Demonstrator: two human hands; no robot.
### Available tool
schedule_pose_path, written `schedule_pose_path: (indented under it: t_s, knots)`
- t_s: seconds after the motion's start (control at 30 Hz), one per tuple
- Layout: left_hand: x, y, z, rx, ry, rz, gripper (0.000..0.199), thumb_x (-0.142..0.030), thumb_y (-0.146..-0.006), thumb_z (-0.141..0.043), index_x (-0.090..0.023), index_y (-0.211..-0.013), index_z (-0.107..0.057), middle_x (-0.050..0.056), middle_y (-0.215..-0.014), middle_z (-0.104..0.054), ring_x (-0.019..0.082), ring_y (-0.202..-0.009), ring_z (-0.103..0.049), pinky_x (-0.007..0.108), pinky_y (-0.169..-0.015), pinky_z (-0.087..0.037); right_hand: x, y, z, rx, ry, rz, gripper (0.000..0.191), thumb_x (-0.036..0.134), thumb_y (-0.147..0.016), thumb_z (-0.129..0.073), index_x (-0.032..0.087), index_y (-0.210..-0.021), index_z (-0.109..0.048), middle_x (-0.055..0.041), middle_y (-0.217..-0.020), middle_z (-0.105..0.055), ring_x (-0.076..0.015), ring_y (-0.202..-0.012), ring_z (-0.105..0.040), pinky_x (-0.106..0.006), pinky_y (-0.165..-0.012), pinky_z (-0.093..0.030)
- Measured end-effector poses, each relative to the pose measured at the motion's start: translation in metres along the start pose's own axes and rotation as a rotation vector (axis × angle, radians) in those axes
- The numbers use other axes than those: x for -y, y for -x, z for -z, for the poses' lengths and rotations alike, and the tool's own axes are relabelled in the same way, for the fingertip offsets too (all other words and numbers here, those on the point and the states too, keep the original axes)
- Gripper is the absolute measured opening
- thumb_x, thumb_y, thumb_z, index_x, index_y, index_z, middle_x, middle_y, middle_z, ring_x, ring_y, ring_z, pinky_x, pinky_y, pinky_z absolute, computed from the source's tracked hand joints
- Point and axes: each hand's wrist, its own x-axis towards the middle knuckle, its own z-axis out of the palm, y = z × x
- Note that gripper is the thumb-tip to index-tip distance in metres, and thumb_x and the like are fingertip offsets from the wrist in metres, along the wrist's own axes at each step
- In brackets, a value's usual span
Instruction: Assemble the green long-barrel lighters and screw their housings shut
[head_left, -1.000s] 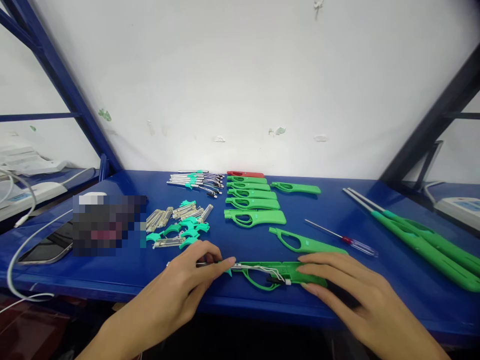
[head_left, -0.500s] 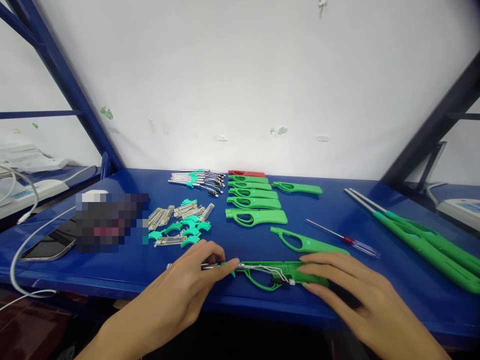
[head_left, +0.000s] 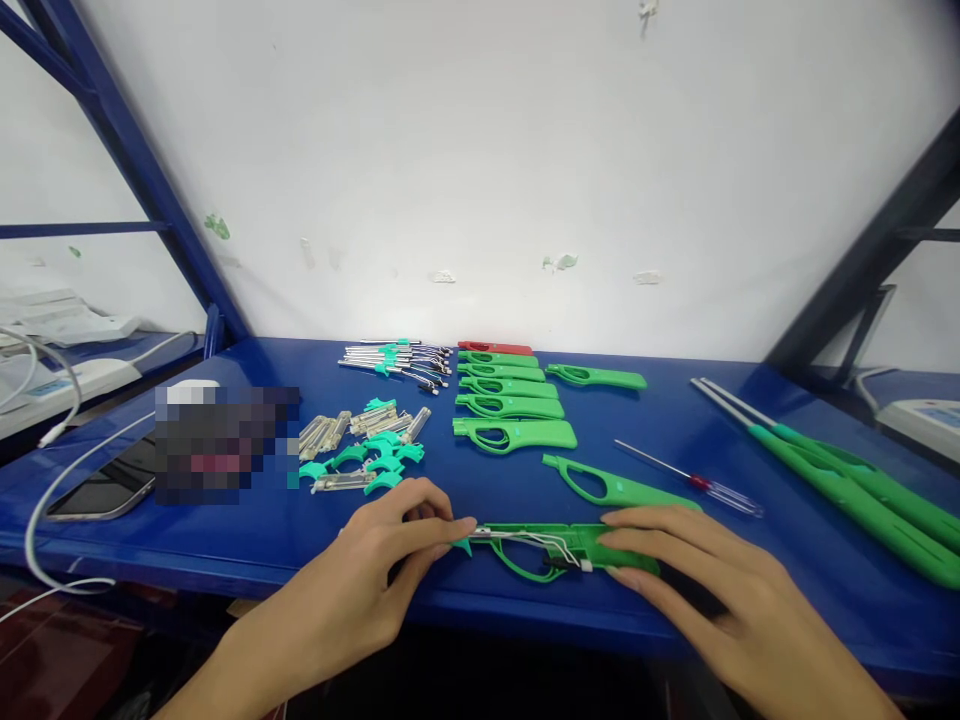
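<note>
At the front edge of the table lies an open green lighter casing half [head_left: 592, 543] with a looped trigger guard. White wires [head_left: 536, 536] and a small black connector run inside it. My left hand [head_left: 397, 545] pinches the metal lighter tube [head_left: 481, 533] at the casing's narrow left end; most of the tube is hidden by the fingers. A bit of a teal clip [head_left: 463, 546] shows beneath my thumb. My right hand [head_left: 697, 570] grips the wide right end of the casing, fingers over its top edge and thumb below.
Behind stand rows of green casing halves [head_left: 525, 434] and a red one [head_left: 495, 347]. Tubes with wires [head_left: 386, 356], clear fuel tanks [head_left: 326, 432] and teal triggers [head_left: 384, 442] lie left. A screwdriver [head_left: 701, 482] and finished lighters [head_left: 847, 480] lie right; a phone [head_left: 105, 482] is far left.
My left fingers have closed in around the tube, covering the dark stretch that showed between them before. My right hand and the casing have stayed in place; the view has shifted slightly.
</note>
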Motion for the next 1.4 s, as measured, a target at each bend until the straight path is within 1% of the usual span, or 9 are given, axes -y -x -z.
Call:
schedule_pose_path:
  t_s: [0.2,0.33,0.4,0.67,0.83,1.0,1.17,1.27,1.4]
  knots:
    - [-0.005,0.001,0.0,-0.022,-0.017,0.037,0.025,-0.022,-0.111,-0.045,-0.027,-0.123,-0.066,0.007,-0.128,-0.062,0.02,-0.112,-0.066,0.032,-0.098,-0.056,0.0,0.001,-0.001,-0.013,0.012,0.008,0.019,0.042,-0.106,-0.065,0.037,-0.117,-0.079,0.0005,-0.122,-0.081,-0.0239,-0.112,-0.079,-0.037,-0.095,-0.067]
    - [-0.005,0.0,-0.002,-0.035,-0.009,0.045,0.017,-0.028,-0.112,-0.051,-0.027,-0.119,-0.067,0.006,-0.124,-0.061,0.021,-0.109,-0.065,0.032,-0.096,-0.055,-0.002,0.002,-0.001,-0.004,0.02,0.016,0.018,0.043,-0.106,-0.066,0.038,-0.117,-0.078,0.0008,-0.122,-0.081,-0.0233,-0.113,-0.078,-0.037,-0.095,-0.067]
    - [-0.001,-0.001,-0.005,-0.039,0.007,0.031,0.02,-0.027,-0.115,-0.049,-0.027,-0.118,-0.069,0.005,-0.122,-0.061,0.019,-0.107,-0.064,0.031,-0.095,-0.054,-0.002,0.001,-0.001,-0.003,0.017,0.019,0.018,0.043,-0.106,-0.065,0.037,-0.117,-0.079,0.0006,-0.122,-0.081,-0.0232,-0.112,-0.079,-0.037,-0.094,-0.067]
    - [0.006,0.004,-0.008,0.001,-0.011,-0.04,0.044,-0.017,-0.117,-0.038,-0.041,-0.147,-0.061,0.005,-0.127,-0.054,0.017,-0.108,-0.061,0.03,-0.095,-0.052,0.001,-0.001,0.0,-0.008,0.019,0.013,0.019,0.043,-0.106,-0.065,0.037,-0.116,-0.079,0.001,-0.121,-0.081,-0.0228,-0.111,-0.079,-0.035,-0.094,-0.067]
    - [0.008,0.007,-0.009,0.014,-0.088,-0.045,0.052,-0.012,-0.114,-0.039,-0.043,-0.154,-0.055,0.007,-0.133,-0.051,0.02,-0.117,-0.059,0.033,-0.098,-0.053,0.0,0.0,0.0,-0.009,0.024,0.024,0.019,0.042,-0.107,-0.064,0.037,-0.118,-0.078,0.0017,-0.122,-0.081,-0.0217,-0.112,-0.079,-0.034,-0.095,-0.066]
    - [0.009,0.006,-0.01,-0.017,-0.092,-0.079,0.051,-0.012,-0.114,-0.041,-0.041,-0.153,-0.057,0.007,-0.129,-0.053,0.019,-0.115,-0.06,0.032,-0.096,-0.054,0.001,0.001,0.0,-0.015,0.065,0.05,0.019,0.043,-0.107,-0.064,0.037,-0.12,-0.076,0.0018,-0.124,-0.08,-0.0207,-0.113,-0.077,-0.034,-0.097,-0.064]
    - [0.009,0.005,-0.011,-0.08,-0.104,-0.133,0.05,-0.009,-0.112,-0.043,-0.036,-0.151,-0.06,0.007,-0.127,-0.056,0.02,-0.114,-0.062,0.031,-0.096,-0.055,0.004,-0.003,0.001,-0.003,0.138,0.106,0.029,0.048,-0.104,-0.068,0.037,-0.13,-0.071,0.0005,-0.128,-0.078,-0.0233,-0.118,-0.074,-0.038,-0.098,-0.063]
    - [0.008,0.004,-0.011,-0.104,-0.115,-0.167,0.047,-0.009,-0.112,-0.044,-0.032,-0.149,-0.063,0.008,-0.125,-0.057,0.019,-0.11,-0.062,0.03,-0.094,-0.055,0.008,-0.009,-0.001,-0.01,0.145,0.133,0.027,0.047,-0.104,-0.068,0.037,-0.128,-0.07,0.0011,-0.123,-0.079,-0.0237,-0.116,-0.074,-0.04,-0.098,-0.061]
    - [0.008,0.003,-0.011,-0.127,-0.119,-0.192,0.045,-0.009,-0.112,-0.044,-0.03,-0.147,-0.064,0.008,-0.123,-0.059,0.019,-0.108,-0.063,0.029,-0.092,-0.056,0.014,-0.017,-0.007,0.059,0.112,0.141,0.02,0.044,-0.106,-0.066,0.036,-0.125,-0.07,0.0017,-0.123,-0.078,-0.0227,-0.117,-0.073,-0.04,-0.101,-0.058]
